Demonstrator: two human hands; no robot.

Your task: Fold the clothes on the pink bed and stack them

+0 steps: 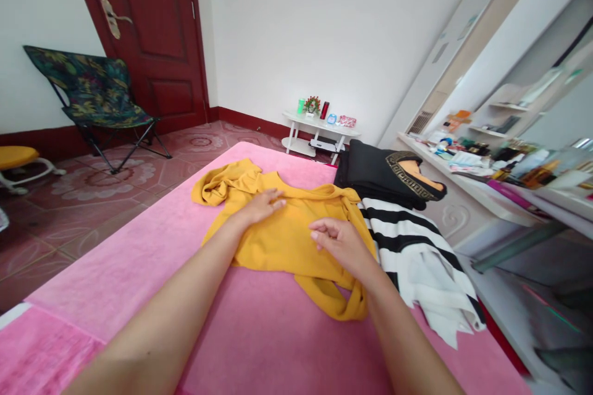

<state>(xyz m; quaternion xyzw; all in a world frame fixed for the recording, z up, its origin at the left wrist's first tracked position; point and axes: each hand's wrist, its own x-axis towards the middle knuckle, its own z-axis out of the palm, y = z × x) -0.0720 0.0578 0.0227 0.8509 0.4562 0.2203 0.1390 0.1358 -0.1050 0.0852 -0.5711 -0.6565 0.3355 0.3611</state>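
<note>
One yellow top (278, 240) rumpled on pink bed (259, 345), sleeves seemingly not yet tucked; black garment (365, 163) folded. Left hand (263, 206) flat, fingers slightly spread; right hand (341, 243) loosely curled, pinching nothing.

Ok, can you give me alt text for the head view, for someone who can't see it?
A person's left hand lies flat on a yellow garment spread on a pink cover, with the half-curled right hand over its right side. A black-and-white striped garment and black clothing lie to the right; a dark red door stands beyond.
</note>
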